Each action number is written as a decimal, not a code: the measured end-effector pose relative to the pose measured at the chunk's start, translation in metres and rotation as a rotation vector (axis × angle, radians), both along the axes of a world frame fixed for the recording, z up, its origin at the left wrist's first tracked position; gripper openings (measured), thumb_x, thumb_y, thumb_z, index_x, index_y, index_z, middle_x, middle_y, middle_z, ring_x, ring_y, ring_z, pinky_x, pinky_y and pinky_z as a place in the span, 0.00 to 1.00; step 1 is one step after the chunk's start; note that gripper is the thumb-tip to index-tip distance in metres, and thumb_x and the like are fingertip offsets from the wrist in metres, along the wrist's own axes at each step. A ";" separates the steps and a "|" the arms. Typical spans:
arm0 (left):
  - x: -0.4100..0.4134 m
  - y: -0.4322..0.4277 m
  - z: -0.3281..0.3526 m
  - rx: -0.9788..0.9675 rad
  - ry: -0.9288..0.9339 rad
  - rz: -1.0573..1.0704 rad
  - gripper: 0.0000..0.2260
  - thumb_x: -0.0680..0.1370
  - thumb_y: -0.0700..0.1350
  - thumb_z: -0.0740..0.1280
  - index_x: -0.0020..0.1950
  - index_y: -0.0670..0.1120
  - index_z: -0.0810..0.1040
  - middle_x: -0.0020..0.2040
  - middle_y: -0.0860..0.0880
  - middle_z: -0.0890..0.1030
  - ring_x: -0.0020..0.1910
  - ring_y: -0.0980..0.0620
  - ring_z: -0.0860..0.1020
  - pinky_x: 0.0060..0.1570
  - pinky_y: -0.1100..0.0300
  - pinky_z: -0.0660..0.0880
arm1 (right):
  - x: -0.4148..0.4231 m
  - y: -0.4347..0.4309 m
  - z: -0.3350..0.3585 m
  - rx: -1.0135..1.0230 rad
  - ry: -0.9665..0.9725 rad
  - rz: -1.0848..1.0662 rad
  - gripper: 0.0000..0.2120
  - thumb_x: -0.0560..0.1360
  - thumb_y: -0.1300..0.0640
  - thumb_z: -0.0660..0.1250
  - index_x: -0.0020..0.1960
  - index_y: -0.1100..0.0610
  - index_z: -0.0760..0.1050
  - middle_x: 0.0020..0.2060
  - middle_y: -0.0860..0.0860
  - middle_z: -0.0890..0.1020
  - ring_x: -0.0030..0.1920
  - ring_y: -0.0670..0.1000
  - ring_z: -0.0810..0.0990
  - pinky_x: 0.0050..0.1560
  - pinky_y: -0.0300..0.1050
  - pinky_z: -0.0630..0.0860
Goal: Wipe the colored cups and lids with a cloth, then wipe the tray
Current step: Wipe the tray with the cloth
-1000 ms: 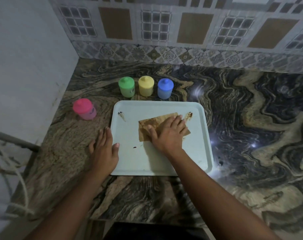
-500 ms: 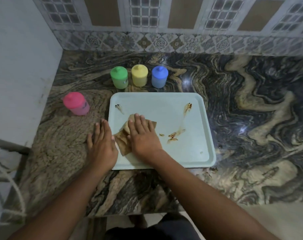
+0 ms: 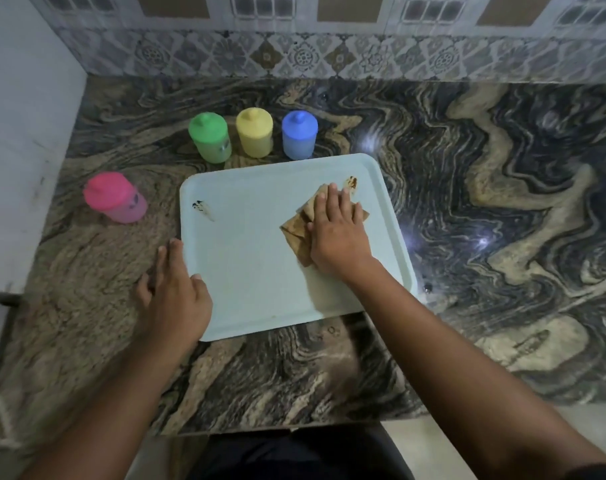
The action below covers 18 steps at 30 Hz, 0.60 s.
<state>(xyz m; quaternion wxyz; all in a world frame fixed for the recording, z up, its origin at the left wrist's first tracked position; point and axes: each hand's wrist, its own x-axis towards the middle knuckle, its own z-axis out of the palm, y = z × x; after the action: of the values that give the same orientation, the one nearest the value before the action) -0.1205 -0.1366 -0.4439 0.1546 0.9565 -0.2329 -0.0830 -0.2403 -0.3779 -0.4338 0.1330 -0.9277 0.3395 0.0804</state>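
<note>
A pale blue tray [image 3: 253,258] lies on the marble counter. My right hand [image 3: 336,233] presses flat on a folded brown cloth [image 3: 294,233] at the tray's right side, just below a brown stain [image 3: 351,182] near the far right corner. Another brown smear [image 3: 202,209] marks the tray's left side. My left hand [image 3: 171,296] rests flat on the counter, its thumb on the tray's left front edge. Behind the tray stand a green cup [image 3: 209,137], a yellow cup [image 3: 254,132] and a blue cup [image 3: 299,135], lids on. A pink cup [image 3: 114,197] stands apart at the left.
A white wall [image 3: 20,133] bounds the counter on the left and a tiled backsplash [image 3: 329,53] runs along the back. The marble counter [image 3: 502,202] stretches to the right of the tray. Its front edge [image 3: 294,424] is close to my body.
My right hand slid the cloth from the tray's left side across to the right side, and the brown streak in the middle is gone. The left hand stayed at the tray's left edge.
</note>
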 end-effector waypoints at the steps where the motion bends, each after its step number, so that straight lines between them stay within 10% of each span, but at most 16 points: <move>1: 0.000 -0.004 0.001 -0.005 -0.023 0.015 0.29 0.81 0.44 0.58 0.80 0.44 0.51 0.81 0.44 0.55 0.80 0.48 0.51 0.75 0.41 0.49 | 0.004 -0.004 0.002 -0.003 0.007 -0.009 0.29 0.86 0.50 0.45 0.82 0.63 0.44 0.82 0.61 0.44 0.81 0.63 0.40 0.79 0.63 0.41; 13: 0.015 -0.033 -0.006 0.048 -0.028 0.006 0.29 0.83 0.46 0.55 0.80 0.41 0.48 0.82 0.44 0.51 0.81 0.46 0.45 0.75 0.36 0.44 | 0.024 -0.007 -0.008 -0.006 -0.048 -0.215 0.29 0.86 0.53 0.47 0.82 0.65 0.44 0.81 0.66 0.45 0.81 0.66 0.42 0.79 0.62 0.43; 18: 0.013 -0.030 -0.004 -0.005 -0.007 0.027 0.28 0.82 0.39 0.54 0.80 0.42 0.49 0.82 0.46 0.51 0.81 0.49 0.45 0.75 0.38 0.42 | 0.018 0.048 -0.018 0.027 -0.210 0.126 0.27 0.81 0.56 0.54 0.78 0.66 0.61 0.78 0.65 0.62 0.78 0.69 0.60 0.75 0.65 0.59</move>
<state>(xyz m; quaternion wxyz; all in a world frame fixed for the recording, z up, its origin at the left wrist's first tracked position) -0.1075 -0.1663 -0.4484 0.1574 0.9595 -0.2206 -0.0770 -0.2223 -0.3298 -0.4515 0.1751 -0.9486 0.2638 -0.0047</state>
